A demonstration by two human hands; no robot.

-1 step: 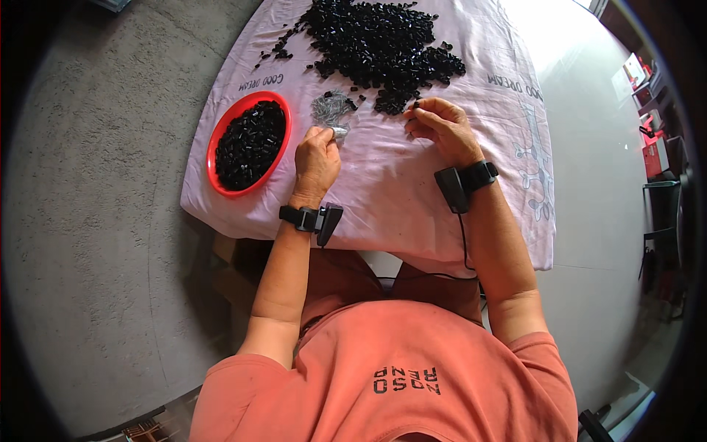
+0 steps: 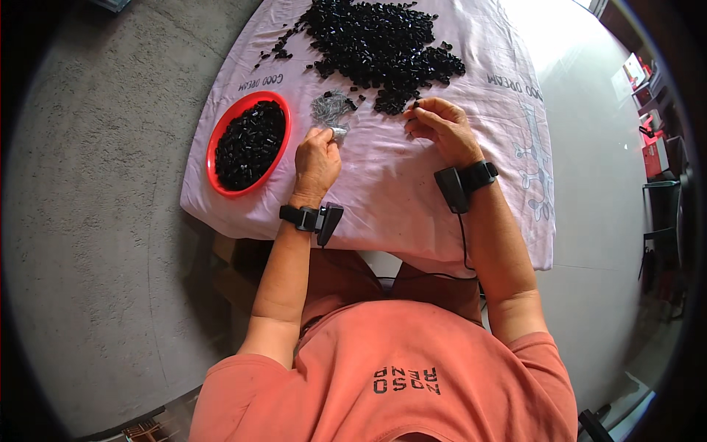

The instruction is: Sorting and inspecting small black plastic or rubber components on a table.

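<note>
Nothing has visibly moved since the earlier frame – both hands sit in the same spots, so the work appears to stand at the same point. At centre-left, the left hand (image 2: 317,160) has its fingers drawn narrow around a shiny clear piece (image 2: 339,133), which pokes out past their tips. Just above it lie the loose clear pieces (image 2: 333,107). Right of upper centre, the right hand (image 2: 446,130) bends its fingers close together at the lower right edge of the heap of black pieces (image 2: 375,44); a dark bit (image 2: 416,104) shows at the fingertips – whether it is gripped or only touched, I cannot tell. More black beads (image 2: 250,144) fill the red bowl (image 2: 288,125) left of centre, near the left hand but apart from it. Pale pink cloth (image 2: 383,191) lies under everything.
</note>
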